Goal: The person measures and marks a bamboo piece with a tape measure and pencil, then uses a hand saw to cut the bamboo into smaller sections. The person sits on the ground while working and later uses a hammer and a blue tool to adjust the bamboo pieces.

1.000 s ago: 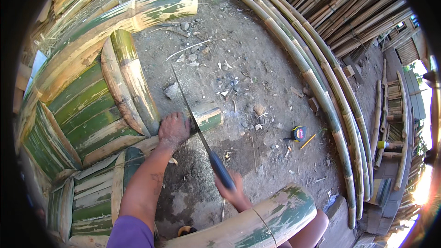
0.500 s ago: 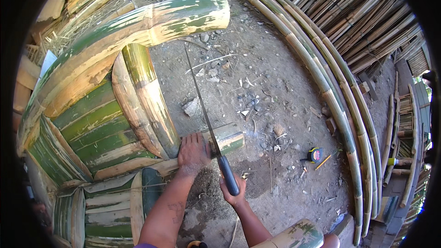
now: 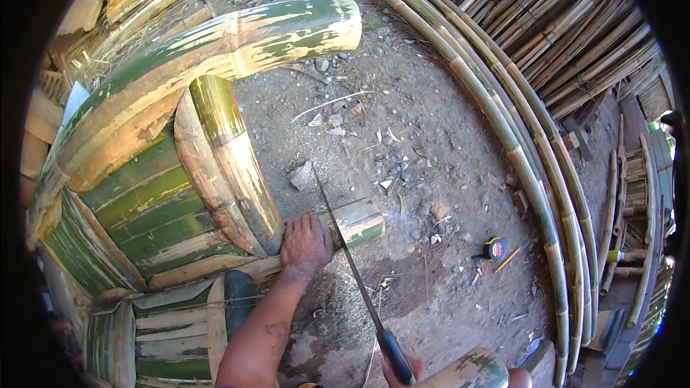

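My left hand (image 3: 305, 242) presses down over a bamboo pole (image 3: 359, 221), its fingers bent across the top, beside the bamboo frame. In my right hand (image 3: 405, 373), low in the picture, is the dark handle of a handsaw (image 3: 352, 262). The narrow blade slants up and leftward across the pole, just right of my left hand; I cannot tell how deep it sits. Left of the pole stands a large bamboo seat-like frame (image 3: 154, 201) with green slats and thick rounded rails. A cut bamboo section (image 3: 467, 372) lies at the lower edge near my right hand.
A yellow-and-black tape measure (image 3: 494, 249) and a yellow pencil (image 3: 507, 259) lie on the dirt ground to the right. Long bamboo poles (image 3: 528, 165) curve along the right, with bundled thin sticks (image 3: 546, 29) behind. A grey stone (image 3: 300, 175) sits beyond the blade tip.
My right hand has drawn the saw back toward the lower edge, so its tip now lies nearer the pole. My left hand stays at the same spot on the bamboo.
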The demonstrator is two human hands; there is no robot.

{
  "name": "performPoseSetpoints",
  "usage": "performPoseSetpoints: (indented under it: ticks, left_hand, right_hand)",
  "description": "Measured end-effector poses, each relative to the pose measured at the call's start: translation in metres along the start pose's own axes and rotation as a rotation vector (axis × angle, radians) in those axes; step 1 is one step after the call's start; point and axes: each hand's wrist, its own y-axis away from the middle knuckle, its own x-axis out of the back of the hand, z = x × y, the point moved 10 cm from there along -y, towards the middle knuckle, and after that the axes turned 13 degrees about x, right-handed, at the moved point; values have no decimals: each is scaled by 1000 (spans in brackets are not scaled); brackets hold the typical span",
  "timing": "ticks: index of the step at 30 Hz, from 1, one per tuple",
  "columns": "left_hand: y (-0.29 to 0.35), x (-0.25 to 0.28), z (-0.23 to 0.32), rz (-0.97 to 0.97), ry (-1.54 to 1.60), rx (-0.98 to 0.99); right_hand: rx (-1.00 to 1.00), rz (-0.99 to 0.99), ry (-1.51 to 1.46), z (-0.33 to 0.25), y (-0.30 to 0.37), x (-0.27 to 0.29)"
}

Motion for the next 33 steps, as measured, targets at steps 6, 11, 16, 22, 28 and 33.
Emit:
performPoseSetpoints:
  ticks: [6,11,16,22,28,33]
  left_hand:
    - [3,-6,0,34,-23,-13]
    - [0,-11,-5,-40,26,4]
    - [1,-10,-2,-19,-19,-23]
    - [6,-9,-1,35,-34,-15]
    - [0,-5,-2,-33,-5,-17]
    - [-1,-5,0,-29,-49,11]
  right_hand:
    - [141,-9,-44,-23,-80,-21]
    - [466,33,-159,-61,-163,-60]
    - [81,42,38,-10,25,17]
    - [441,31,-182,-43,-145,-52]
    - [349,53,-72,-63,-65,-13]
    - [104,79,-71,-3,-12,6]
